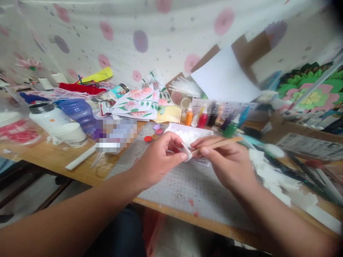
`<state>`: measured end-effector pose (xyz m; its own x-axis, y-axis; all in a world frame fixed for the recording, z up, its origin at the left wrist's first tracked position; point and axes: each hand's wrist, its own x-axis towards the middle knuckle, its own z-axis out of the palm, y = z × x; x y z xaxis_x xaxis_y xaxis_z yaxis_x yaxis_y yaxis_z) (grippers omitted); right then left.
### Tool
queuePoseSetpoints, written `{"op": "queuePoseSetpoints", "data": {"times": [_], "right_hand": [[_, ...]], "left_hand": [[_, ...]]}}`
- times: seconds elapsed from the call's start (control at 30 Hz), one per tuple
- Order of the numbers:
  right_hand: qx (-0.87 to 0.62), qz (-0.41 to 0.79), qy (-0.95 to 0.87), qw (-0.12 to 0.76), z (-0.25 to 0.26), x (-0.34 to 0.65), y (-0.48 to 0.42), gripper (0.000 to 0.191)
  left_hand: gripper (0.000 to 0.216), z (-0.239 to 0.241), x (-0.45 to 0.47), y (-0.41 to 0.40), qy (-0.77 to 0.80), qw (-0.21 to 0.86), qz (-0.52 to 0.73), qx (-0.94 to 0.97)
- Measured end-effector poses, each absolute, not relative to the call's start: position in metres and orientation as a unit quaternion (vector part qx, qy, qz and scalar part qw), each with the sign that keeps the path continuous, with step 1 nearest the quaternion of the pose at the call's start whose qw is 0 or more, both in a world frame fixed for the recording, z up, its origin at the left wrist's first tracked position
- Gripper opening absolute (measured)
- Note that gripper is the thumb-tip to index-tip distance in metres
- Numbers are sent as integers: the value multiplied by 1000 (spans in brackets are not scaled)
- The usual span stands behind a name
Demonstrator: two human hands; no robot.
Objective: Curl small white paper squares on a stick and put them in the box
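Over the grey cutting mat (166, 185), my left hand (155, 160) pinches a small, thin white piece (187, 152) between thumb and fingers; blur hides whether it is paper or something else. My right hand (230, 162) is closed around a flat wooden stick (226, 142), whose left end meets or nearly meets the white piece. Behind both hands lies a white sheet or shallow box (206, 132) with a heap of white fluffy bits (186, 135) on it, partly covered by my fingers.
Small paint bottles, including a red bottle (203, 119) and a green bottle (232, 128), stand behind. Torn white paper pieces (278, 178) lie at right beside a cardboard box (308, 142). At left are a paper cup (70, 135), a white bottle (45, 116) and flower pictures (138, 103).
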<state>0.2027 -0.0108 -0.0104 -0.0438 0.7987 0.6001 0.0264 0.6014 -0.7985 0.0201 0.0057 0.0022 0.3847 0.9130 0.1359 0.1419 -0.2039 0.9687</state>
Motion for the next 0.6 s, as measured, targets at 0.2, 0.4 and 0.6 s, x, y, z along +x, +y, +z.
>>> {"op": "queuePoseSetpoints", "data": {"times": [0.2, 0.4, 0.6], "right_hand": [[-294, 379, -618, 623, -16, 202, -9, 9], [-268, 314, -656, 632, -17, 206, -8, 13], [-265, 267, -695, 613, -12, 207, -13, 20]], "left_hand": [[12, 5, 18, 3, 367, 495, 361, 700], [11, 3, 17, 5, 375, 528, 379, 661], [14, 4, 17, 5, 334, 652, 388, 559]]}}
